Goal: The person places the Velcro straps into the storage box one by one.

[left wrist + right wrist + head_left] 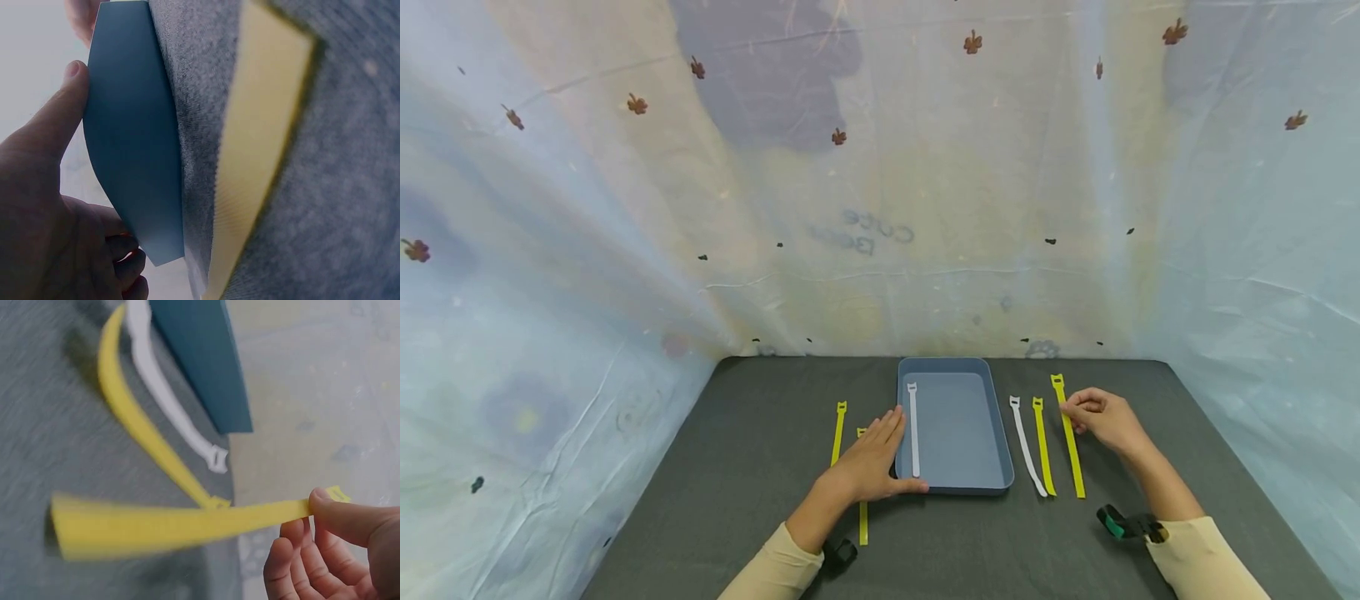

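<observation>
My right hand point(1108, 421) pinches a yellow hook-and-loop cable tie point(187, 524) between thumb and fingers, near its slotted head. The tie's tail runs toward the table. Just left of it lie another yellow cable tie point(1042, 446) and a white cable tie point(1026, 446), both with slotted heads pointing away from me. My left hand point(868, 462) rests at the near left corner of a blue-grey tray point(962, 433), fingers extended along its left side and thumb on the front rim. Inside the tray, along its left side, lies one white cable tie point(914, 429).
Left of the tray are two more yellow cable ties, one point(838, 429) farther out and one point(863, 529) partly hidden under my left hand. A dark grey cloth point(760, 467) covers the table. Behind it hangs a patterned plastic sheet point(880, 308).
</observation>
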The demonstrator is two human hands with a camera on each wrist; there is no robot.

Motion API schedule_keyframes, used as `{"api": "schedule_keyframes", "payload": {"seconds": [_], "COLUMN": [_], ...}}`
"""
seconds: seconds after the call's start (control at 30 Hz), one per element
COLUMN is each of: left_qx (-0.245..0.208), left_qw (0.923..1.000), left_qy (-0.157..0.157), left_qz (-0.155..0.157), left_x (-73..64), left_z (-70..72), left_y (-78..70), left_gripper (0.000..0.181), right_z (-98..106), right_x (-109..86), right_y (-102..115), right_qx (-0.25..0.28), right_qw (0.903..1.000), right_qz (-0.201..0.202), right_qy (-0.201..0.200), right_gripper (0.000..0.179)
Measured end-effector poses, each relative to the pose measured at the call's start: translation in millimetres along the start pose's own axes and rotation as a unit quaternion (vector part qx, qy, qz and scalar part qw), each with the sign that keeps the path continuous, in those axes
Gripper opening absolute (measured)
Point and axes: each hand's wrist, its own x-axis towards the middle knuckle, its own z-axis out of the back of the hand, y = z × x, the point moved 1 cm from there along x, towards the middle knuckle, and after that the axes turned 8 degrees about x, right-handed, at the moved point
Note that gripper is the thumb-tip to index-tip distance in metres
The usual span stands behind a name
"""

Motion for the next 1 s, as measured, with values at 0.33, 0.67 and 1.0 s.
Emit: {"api": "schedule_keyframes", "payload": {"seconds": [0.33,0.67,1.0], "left_qx": [0.005,-0.003,-0.002], "left_qw": [1.0000,1.0000,1.0000], "left_qy": [-0.004,-0.002,-0.002], "left_qz": [-0.002,-0.001,-0.001], "left_x": [0.4,-1.6,-1.3], "left_z": [0.7,2.7,1.6], "left_y": [-0.1,-1.7,-1.1], "left_gripper": [0.123,0.123,0.123], "right_z": [-7,-17,-32], "right_x": [1.4,-2.0,3.5], "right_y": [27,53,73], "right_qx": [-0.007,0.041,0.081], "right_qw": [0.9995,0.9963,0.9916], "right_qz": [0.030,0.070,0.081], "right_qy": [-0.003,0.029,0.061], "right_gripper": [0.034,0.040,0.037]}}
